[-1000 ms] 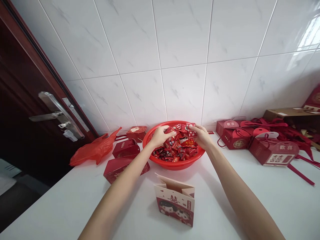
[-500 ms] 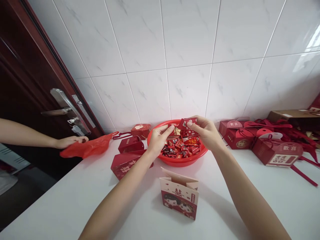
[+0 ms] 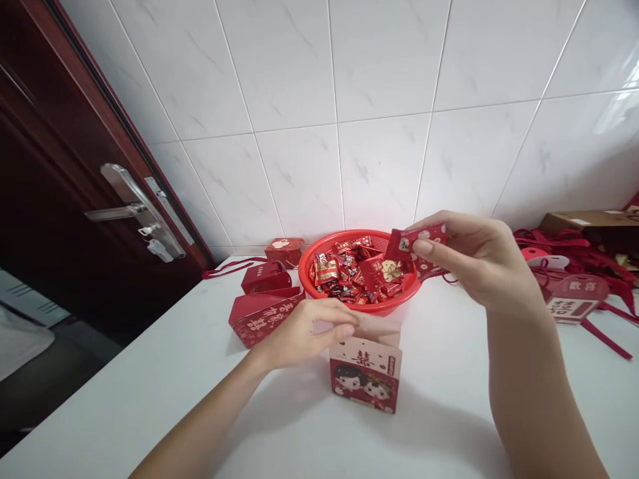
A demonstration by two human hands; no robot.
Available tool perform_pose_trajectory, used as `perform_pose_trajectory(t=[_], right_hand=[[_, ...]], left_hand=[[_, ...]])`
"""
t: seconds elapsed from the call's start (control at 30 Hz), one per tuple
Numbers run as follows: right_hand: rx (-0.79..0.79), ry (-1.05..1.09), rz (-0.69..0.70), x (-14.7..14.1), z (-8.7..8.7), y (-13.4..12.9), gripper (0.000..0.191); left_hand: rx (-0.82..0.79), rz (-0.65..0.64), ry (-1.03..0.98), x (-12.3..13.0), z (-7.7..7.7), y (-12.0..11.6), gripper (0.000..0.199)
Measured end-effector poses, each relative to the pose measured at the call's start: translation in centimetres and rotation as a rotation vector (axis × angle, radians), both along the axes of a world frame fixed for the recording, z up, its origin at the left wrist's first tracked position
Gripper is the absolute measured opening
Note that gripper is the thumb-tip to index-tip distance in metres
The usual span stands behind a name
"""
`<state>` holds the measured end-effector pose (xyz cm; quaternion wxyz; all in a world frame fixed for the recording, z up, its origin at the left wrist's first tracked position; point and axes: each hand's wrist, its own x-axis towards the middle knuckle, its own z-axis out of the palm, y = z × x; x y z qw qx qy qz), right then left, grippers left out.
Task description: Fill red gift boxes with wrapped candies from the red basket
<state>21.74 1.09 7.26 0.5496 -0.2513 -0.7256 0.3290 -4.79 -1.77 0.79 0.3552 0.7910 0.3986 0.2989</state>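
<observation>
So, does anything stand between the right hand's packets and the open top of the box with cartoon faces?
Nothing visible blocks the packets in the right hand from the open top of the box. The left hand is over the opening's left part only; the red basket sits behind.

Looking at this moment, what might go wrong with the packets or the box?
The right hand pinches red packets near the right rim of the basket; one could slip and land on the table. The left hand is at the open top of the upright box, so a nudge might tip it.
</observation>
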Motion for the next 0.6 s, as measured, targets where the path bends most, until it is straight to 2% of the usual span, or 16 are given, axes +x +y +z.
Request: perform_pose_trajectory(t=[0.13, 0.23, 0.37, 0.5, 0.6], right_hand=[[0.093, -0.241, -0.024, -0.5, 0.0, -1.0, 0.013], [0.183, -0.389, -0.054, -0.7, -0.2, -1.2, 0.011], [0.227, -0.530, 0.004, -1.2, -0.7, -0.9, 0.012], [0.252, -0.682, 0.057, -2.3, -1.3, -0.5, 0.019], [0.244, -0.755, 0.071, -2.8, -1.6, -0.3, 0.020]], left_hand=[[0.002, 0.159, -0.048, 1.1, -0.9, 1.4, 0.022], [-0.022, 0.123, 0.013, 1.2, -0.6, 2.1, 0.031], [-0.038, 0.078, 0.051, 1.1, -0.2, 2.5, 0.040], [-0.098, -0.010, 0.020, 1.1, 0.0, 2.5, 0.036], [-0.092, -0.016, 0.027, 1.1, 0.1, 2.5, 0.029]])
